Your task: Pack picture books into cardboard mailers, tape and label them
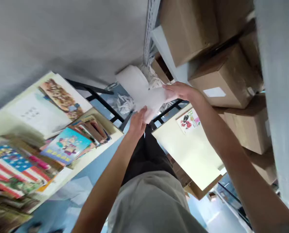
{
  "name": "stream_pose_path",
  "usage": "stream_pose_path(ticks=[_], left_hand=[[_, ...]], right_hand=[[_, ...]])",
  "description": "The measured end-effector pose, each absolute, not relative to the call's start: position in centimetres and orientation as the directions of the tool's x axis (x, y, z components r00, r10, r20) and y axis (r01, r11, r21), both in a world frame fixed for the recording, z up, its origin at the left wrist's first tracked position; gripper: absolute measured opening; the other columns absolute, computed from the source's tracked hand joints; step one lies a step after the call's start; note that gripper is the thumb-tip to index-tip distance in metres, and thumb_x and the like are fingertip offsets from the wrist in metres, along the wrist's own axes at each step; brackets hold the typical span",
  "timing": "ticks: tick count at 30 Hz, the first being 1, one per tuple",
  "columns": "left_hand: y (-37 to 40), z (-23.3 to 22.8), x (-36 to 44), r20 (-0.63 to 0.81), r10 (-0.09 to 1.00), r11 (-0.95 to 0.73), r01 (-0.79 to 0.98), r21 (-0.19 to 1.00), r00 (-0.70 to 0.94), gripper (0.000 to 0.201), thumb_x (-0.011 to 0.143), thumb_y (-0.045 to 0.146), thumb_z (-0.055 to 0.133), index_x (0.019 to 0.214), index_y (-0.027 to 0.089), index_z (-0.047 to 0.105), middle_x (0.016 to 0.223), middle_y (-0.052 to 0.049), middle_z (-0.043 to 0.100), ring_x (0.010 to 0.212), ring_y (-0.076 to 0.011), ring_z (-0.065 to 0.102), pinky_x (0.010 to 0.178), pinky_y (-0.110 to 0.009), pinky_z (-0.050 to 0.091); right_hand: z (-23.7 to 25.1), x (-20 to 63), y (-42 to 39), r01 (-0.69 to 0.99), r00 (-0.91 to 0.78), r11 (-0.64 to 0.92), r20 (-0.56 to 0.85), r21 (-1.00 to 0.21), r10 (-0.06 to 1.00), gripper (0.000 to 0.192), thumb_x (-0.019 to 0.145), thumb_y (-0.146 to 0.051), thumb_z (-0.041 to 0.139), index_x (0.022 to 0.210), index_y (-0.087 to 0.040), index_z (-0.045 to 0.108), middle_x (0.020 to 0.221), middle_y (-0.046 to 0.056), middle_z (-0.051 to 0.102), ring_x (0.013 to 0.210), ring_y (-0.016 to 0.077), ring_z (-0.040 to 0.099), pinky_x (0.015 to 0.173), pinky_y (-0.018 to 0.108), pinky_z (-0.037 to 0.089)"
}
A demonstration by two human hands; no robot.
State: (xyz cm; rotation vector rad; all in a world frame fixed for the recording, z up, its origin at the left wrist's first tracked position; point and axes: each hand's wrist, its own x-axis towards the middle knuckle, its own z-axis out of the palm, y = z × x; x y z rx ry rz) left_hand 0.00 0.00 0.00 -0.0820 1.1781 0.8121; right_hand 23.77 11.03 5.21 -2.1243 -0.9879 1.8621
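A thin white sheet (154, 100), perhaps packing foam or paper, stretches between my two hands. It seems to run back to a white roll-like bulk (132, 79) by the wall; the kind of material is blurred. My left hand (137, 123) grips its near edge, thumb on top. Over at its right corner, my right hand (179, 90) pinches the sheet with fingers closed. Crumpled white wrapping (154, 77) and a heap of white strips (125, 104) lie behind and below the sheet.
A pale table (115, 134) on the left bears several books, among them a blue picture book (66, 145). On the right stands another pale tabletop (195, 152) with a small card (189, 120). Cardboard boxes (229, 77) fill a metal rack (272, 97) beyond it.
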Motion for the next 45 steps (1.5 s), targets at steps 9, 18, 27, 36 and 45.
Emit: stream_pose_path(ticks=[9,18,27,36,45], left_hand=[[-4.4,9.8,-0.6,-0.803,0.460,0.801,-0.568,0.191,0.378,0.032,0.097,0.040,0.076,0.120,0.019,0.079,0.117,-0.010,0.087,0.135,-0.0361,0.078,0.119,-0.047,0.063],[-9.0,19.0,1.0,-0.670,0.459,0.880,-0.400,0.255,0.583,0.033,0.094,0.039,0.078,0.121,0.020,0.085,0.121,-0.007,0.088,0.128,-0.0325,0.081,0.105,-0.037,0.067],[-16.8,23.9,6.6,-0.637,0.451,0.887,-0.233,0.399,0.625,0.034,0.092,0.034,0.071,0.118,0.018,0.086,0.122,-0.011,0.088,0.137,-0.0370,0.077,0.115,-0.046,0.063],[-29.5,25.7,16.1,-0.684,0.370,0.904,-0.076,0.420,0.629,0.048,0.081,0.031,0.071,0.125,0.019,0.086,0.124,-0.010,0.088,0.139,-0.0388,0.075,0.111,-0.045,0.066],[-36.0,21.6,22.6,-0.802,0.170,0.937,0.159,0.311,0.572,0.032,0.075,0.025,0.074,0.103,0.014,0.086,0.112,-0.012,0.089,0.125,-0.0384,0.082,0.110,-0.046,0.067]], right_hand=[[19.1,27.5,6.4,0.477,-0.079,-0.669,-0.786,-0.570,0.614,0.064,0.072,-0.087,0.095,0.077,-0.026,0.078,0.062,0.004,0.069,0.077,0.0285,0.079,0.070,0.039,0.066],[28.9,32.5,-1.4,0.541,-0.215,-0.615,-0.802,-0.573,0.558,0.069,0.072,-0.091,0.092,0.085,-0.024,0.085,0.076,0.007,0.078,0.078,0.0297,0.080,0.065,0.040,0.064],[33.8,42.2,-15.8,0.557,-0.129,-0.515,-0.681,-0.651,0.721,0.076,0.072,-0.095,0.087,0.096,-0.023,0.088,0.089,0.006,0.083,0.104,0.0318,0.081,0.092,0.043,0.066],[30.3,50.3,-35.6,0.445,-0.128,-0.637,-0.749,-0.629,0.650,0.073,0.064,-0.098,0.088,0.077,-0.027,0.082,0.080,0.008,0.078,0.104,0.0367,0.077,0.101,0.050,0.065],[27.0,56.4,-50.6,0.205,-0.166,-0.595,-0.627,-0.777,0.761,0.061,0.068,-0.084,0.092,0.094,-0.029,0.089,0.112,0.002,0.088,0.124,0.0327,0.077,0.114,0.042,0.059]])
